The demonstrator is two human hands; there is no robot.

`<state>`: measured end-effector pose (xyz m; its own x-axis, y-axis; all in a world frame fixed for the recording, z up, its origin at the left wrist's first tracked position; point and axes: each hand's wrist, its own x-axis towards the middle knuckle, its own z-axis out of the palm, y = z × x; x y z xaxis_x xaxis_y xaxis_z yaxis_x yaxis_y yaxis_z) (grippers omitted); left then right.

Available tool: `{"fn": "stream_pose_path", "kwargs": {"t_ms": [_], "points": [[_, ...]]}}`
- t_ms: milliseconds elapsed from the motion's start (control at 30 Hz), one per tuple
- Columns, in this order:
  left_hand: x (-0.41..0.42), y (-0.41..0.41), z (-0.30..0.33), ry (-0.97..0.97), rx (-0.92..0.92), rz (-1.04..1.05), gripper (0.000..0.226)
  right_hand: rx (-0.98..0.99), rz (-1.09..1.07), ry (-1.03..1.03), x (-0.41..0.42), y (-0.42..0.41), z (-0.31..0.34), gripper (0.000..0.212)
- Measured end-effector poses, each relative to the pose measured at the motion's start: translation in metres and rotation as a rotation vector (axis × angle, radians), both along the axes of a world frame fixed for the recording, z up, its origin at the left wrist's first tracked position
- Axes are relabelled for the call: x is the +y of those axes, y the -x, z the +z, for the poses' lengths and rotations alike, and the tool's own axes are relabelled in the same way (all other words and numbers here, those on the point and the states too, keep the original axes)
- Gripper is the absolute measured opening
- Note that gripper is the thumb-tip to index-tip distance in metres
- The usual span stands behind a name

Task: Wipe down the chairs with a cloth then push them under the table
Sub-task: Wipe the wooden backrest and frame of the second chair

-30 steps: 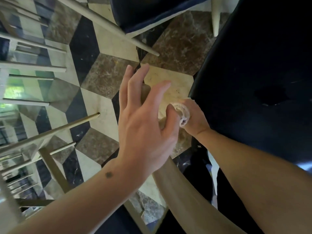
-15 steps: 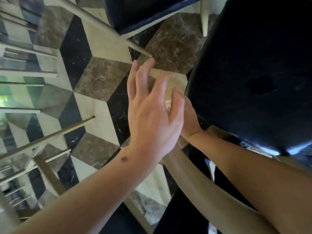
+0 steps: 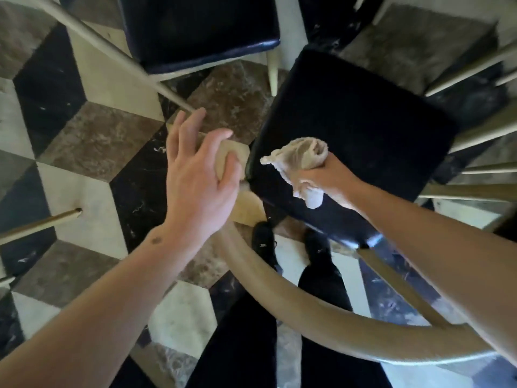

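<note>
Gripping bunched cream cloth (image 3: 300, 159) in my right hand (image 3: 331, 177) above dark padded chair seat (image 3: 358, 135); cloth ends point left. My left hand (image 3: 195, 175) fingers spread, resting on curved tan wooden chair-back (image 3: 279, 292).

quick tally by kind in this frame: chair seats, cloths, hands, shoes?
Dark padded chair seats: 2 (near one, far one)
Crumpled beige cloth: 1
Hands: 2 (left hand, right hand)
Black shoes: 2 ()
Total: 7

Two chairs (image 3: 349, 141) (image 3: 195, 32), one cloth (image 3: 302, 161)
</note>
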<state>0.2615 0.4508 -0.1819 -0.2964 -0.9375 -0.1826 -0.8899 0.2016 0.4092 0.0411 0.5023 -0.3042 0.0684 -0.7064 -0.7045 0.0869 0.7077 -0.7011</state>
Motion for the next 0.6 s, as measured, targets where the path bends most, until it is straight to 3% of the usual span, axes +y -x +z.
{"fn": "stream_pose_path", "kwargs": {"t_ms": [100,167,233,367,433,500,600], "points": [[0.003,0.002,0.005,0.019,-0.050,0.006,0.047,-0.255,0.034,-0.034,0.033,0.072,0.034,0.044],[0.018,0.013,0.016,0.137,-0.007,0.033,0.051,-0.477,-0.088,-0.151,0.064,0.114,0.041,0.042],[0.054,0.039,0.028,0.191,0.064,0.013,0.052,-0.554,-0.186,-0.224,0.091,0.144,0.039,0.042],[0.158,0.115,0.036,-0.006,0.154,-0.206,0.050,-0.444,-0.039,-0.183,0.131,0.183,0.038,0.049],[0.191,0.135,0.032,-0.133,0.163,-0.219,0.051,-0.342,0.029,-0.157,0.146,0.190,0.039,0.042],[0.223,0.152,0.028,-0.196,0.093,-0.201,0.053,-0.253,0.058,-0.112,0.172,0.196,0.047,0.033],[0.241,0.160,0.020,-0.175,-0.038,-0.237,0.059,-0.158,0.004,-0.050,0.202,0.184,0.048,0.042]]}}
